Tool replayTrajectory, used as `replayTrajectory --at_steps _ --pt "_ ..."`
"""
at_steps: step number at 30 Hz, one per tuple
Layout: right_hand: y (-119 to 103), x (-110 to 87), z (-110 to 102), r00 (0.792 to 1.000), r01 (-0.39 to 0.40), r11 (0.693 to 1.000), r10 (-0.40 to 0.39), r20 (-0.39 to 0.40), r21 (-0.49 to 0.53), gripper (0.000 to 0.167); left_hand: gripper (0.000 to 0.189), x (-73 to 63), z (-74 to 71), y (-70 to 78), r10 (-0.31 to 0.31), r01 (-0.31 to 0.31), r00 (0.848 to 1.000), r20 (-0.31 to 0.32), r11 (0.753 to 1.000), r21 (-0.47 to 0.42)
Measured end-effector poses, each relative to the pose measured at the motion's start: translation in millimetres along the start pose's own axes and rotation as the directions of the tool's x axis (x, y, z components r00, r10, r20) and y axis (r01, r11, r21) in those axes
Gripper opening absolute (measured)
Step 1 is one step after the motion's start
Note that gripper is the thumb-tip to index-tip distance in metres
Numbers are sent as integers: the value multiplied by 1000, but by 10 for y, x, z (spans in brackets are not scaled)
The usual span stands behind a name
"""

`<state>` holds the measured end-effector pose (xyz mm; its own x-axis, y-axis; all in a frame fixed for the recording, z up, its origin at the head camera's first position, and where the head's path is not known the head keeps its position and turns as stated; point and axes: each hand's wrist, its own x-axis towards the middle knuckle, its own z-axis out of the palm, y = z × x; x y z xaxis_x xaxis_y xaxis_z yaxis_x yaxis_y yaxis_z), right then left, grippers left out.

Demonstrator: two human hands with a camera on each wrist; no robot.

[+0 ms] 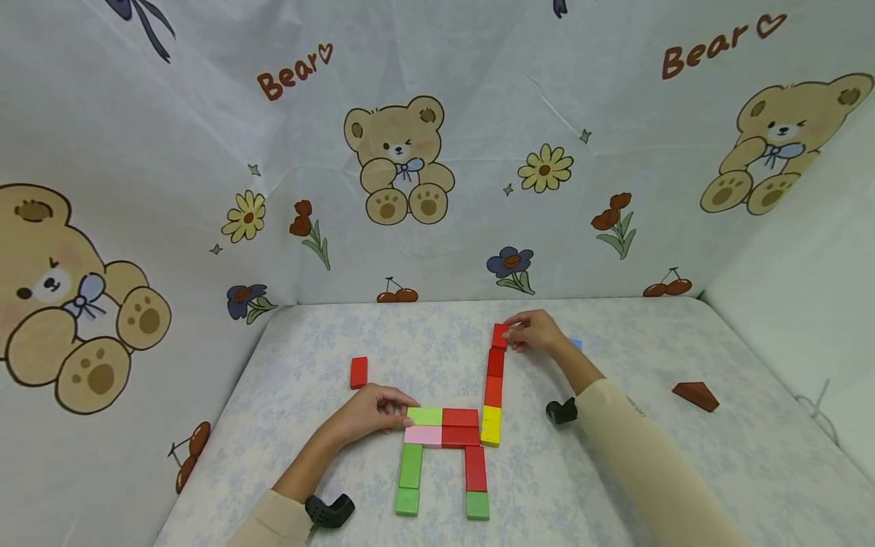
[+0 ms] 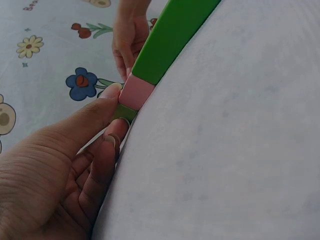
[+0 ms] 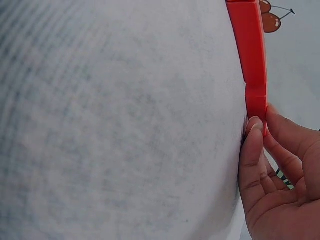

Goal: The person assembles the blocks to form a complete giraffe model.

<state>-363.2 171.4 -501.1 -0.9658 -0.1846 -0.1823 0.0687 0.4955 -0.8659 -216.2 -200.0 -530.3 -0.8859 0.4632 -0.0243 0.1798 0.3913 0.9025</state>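
Flat coloured blocks lie joined on the table in a four-part body with two legs and a tall neck. My right hand (image 1: 536, 332) pinches the small red block (image 1: 500, 335) at the neck's far end; the right wrist view shows thumb and fingers on its end. Below it in the column come a darker red block (image 1: 495, 362), an orange-red block (image 1: 493, 391) and a yellow block (image 1: 491, 425). My left hand (image 1: 365, 414) holds the left end of the light green block (image 1: 425, 416) between thumb and finger, just above the pink block (image 1: 423, 435).
Green blocks (image 1: 410, 466) form the left leg; a red block (image 1: 475, 469) and a green block (image 1: 478, 505) form the right. A loose red block (image 1: 358, 372) lies at left, a brown block (image 1: 696, 396) at right. A blue piece (image 1: 576, 344) shows behind the right wrist.
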Motion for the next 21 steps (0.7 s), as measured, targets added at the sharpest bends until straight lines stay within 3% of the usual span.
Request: replayTrajectory --at_steps 6,21 --pt "-4 -13 17 1000 -14 1000 14 3 -4 34 29 10 11 -16 -13 13 1000 -7 999 30" --pt "3 -23 25 1000 18 999 -18 0 -34 33 28 13 -25 -32 19 -19 1000 22 1000 -5"
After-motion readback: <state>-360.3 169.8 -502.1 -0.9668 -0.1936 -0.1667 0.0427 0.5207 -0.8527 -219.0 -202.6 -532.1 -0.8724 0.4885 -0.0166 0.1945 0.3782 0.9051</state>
